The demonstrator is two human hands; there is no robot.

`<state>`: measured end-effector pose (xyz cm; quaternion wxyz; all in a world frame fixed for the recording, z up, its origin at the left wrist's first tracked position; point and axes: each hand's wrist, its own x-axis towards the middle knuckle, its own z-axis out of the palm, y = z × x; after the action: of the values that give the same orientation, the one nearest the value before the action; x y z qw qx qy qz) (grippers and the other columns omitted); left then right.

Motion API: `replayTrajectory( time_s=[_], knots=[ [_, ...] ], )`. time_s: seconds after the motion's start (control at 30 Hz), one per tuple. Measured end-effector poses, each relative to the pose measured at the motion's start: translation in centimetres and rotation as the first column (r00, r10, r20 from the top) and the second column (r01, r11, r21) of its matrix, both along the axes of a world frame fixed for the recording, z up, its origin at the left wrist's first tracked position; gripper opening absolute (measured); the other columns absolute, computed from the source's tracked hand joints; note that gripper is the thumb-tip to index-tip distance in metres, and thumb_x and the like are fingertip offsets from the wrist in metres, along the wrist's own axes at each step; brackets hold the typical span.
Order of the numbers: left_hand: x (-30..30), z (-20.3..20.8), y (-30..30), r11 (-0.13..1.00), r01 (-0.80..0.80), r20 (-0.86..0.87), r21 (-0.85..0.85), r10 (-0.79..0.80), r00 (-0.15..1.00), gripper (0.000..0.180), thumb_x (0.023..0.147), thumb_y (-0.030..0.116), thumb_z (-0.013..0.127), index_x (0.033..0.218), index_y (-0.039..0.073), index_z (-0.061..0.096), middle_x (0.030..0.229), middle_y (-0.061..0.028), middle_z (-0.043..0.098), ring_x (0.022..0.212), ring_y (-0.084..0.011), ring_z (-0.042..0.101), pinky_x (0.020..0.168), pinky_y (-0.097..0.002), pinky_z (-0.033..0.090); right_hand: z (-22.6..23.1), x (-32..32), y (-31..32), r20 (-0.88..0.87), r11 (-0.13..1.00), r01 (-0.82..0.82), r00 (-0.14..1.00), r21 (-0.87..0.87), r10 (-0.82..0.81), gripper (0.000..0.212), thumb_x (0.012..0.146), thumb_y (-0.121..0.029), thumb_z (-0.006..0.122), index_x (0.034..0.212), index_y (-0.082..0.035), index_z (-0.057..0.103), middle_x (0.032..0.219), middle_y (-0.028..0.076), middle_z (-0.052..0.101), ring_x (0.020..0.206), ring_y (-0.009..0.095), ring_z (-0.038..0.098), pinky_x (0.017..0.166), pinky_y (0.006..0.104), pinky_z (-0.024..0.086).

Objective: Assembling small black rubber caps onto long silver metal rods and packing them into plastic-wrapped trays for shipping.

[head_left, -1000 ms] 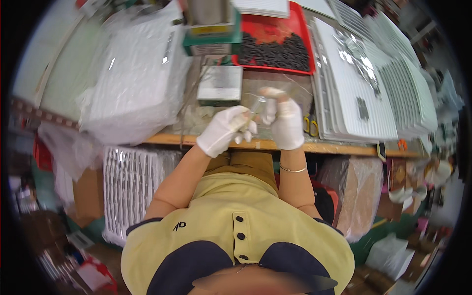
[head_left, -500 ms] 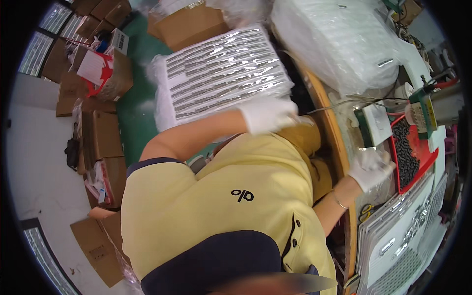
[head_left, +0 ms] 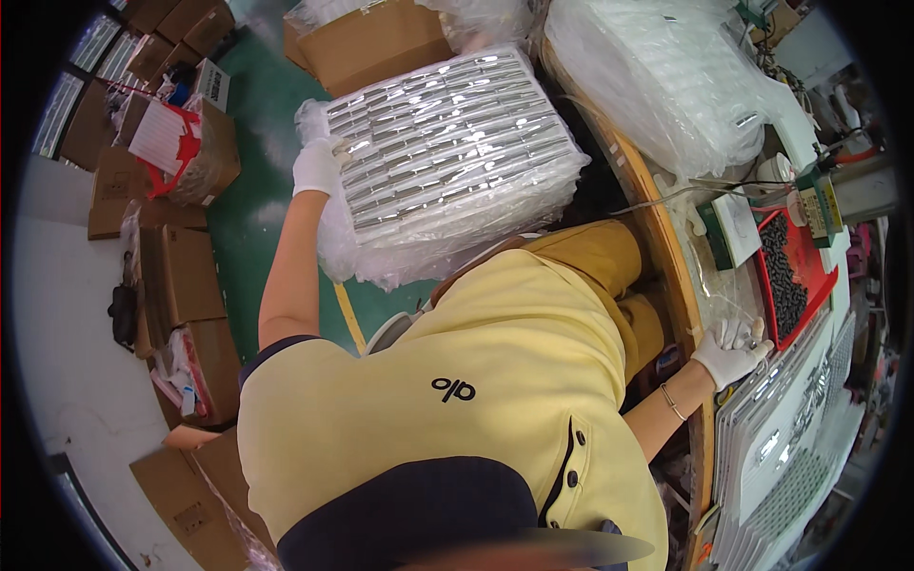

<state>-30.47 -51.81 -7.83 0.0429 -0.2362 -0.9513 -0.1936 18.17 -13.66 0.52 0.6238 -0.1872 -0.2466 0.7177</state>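
Note:
My left hand (head_left: pixel 317 168), in a white glove, is at the left edge of a stack of shiny silver parts (head_left: pixel 447 143) laid in rows on clear plastic wrap. Its fingers are bent against the end of one row; what they pinch is too small to make out. Over the bench, my right hand (head_left: pixel 731 352), also gloved in white, is beside a red tray (head_left: pixel 809 317) of small black pieces (head_left: pixel 783 276). Its fingers are curled together, and anything between them is hidden. A green and white block-shaped fixture (head_left: pixel 731 231) stands just beyond this hand.
The wooden bench edge (head_left: pixel 681 314) runs along my right side. Perforated white panels (head_left: pixel 790 428) are stacked near the red tray. A plastic-wrapped white bundle (head_left: pixel 657 90) lies on the far bench. An open cardboard box (head_left: pixel 371 48) stands behind the silver parts; more cartons (head_left: pixel 190 271) line the left.
My left hand has swung from near the bench out to the left edge of the silver stack. My right hand has moved slightly nearer me, away from the fixture.

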Motion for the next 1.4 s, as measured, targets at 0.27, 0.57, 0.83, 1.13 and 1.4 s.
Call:
replayTrajectory(
  time_s=[0.27,0.57,0.83,1.13,1.4],
  knots=[
    [-1.8,-3.0,-0.2,0.979,0.130,-0.064,0.155,-0.121,0.991,0.016,0.078,0.017,0.065,0.093,0.012,0.070,0.089,-0.0130,0.067,0.081,-0.0294,0.064,0.074,-0.0349,0.049,-0.5,2.1,-0.4,0.041,0.998,0.064,0.997,-0.030,-0.063,0.050,0.097,-0.039,0.035,0.085,-0.002,0.066,0.045,-0.002,0.034,0.033,0.010,0.023,0.032,0.0243,0.019],
    [-3.5,-5.1,-2.7,0.834,-0.089,-0.001,0.544,0.107,0.994,0.026,0.079,0.005,0.065,0.105,0.004,0.065,0.096,-0.0091,0.068,0.082,-0.0144,0.064,0.076,-0.0255,0.048,-0.3,3.2,-0.6,0.081,0.975,0.180,0.982,-0.131,-0.170,0.050,0.097,-0.042,0.034,0.088,-0.003,0.064,0.048,-0.001,0.038,0.034,0.011,0.024,0.032,0.0243,0.018],
    [0.6,-3.2,-1.3,0.947,-0.288,0.031,0.141,0.287,0.957,0.033,0.077,0.025,0.066,0.107,0.012,0.067,0.102,-0.0137,0.065,0.091,-0.0278,0.064,0.083,-0.0341,0.048,-2.1,5.0,0.0,-0.010,0.992,0.088,0.996,-0.085,-0.089,0.050,0.097,-0.040,0.037,0.084,-0.001,0.064,0.045,-0.003,0.032,0.033,0.008,0.021,0.031,0.0219,0.017],
    [2.0,-2.6,-1.9,0.942,-0.334,0.012,0.015,0.334,0.942,0.030,0.081,0.027,0.059,0.109,0.017,0.067,0.107,-0.0139,0.063,0.098,-0.0309,0.061,0.086,-0.0381,0.047,-2.5,5.0,-0.1,-0.011,0.997,0.066,0.998,-0.042,-0.067,0.047,0.097,-0.038,0.036,0.087,-0.001,0.064,0.045,-0.003,0.032,0.033,0.008,0.021,0.031,0.0221,0.018],
    [1.1,-3.2,-1.9,0.964,-0.243,-0.079,-0.109,0.236,0.969,0.030,0.086,0.026,0.048,0.109,0.016,0.065,0.104,-0.0177,0.062,0.095,-0.0370,0.059,0.085,-0.0425,0.047,-2.2,4.2,0.0,-0.001,0.985,0.107,0.994,-0.138,-0.108,0.046,0.096,-0.038,0.038,0.083,-0.002,0.063,0.047,-0.001,0.035,0.033,0.010,0.023,0.031,0.0222,0.018]
  ],
)
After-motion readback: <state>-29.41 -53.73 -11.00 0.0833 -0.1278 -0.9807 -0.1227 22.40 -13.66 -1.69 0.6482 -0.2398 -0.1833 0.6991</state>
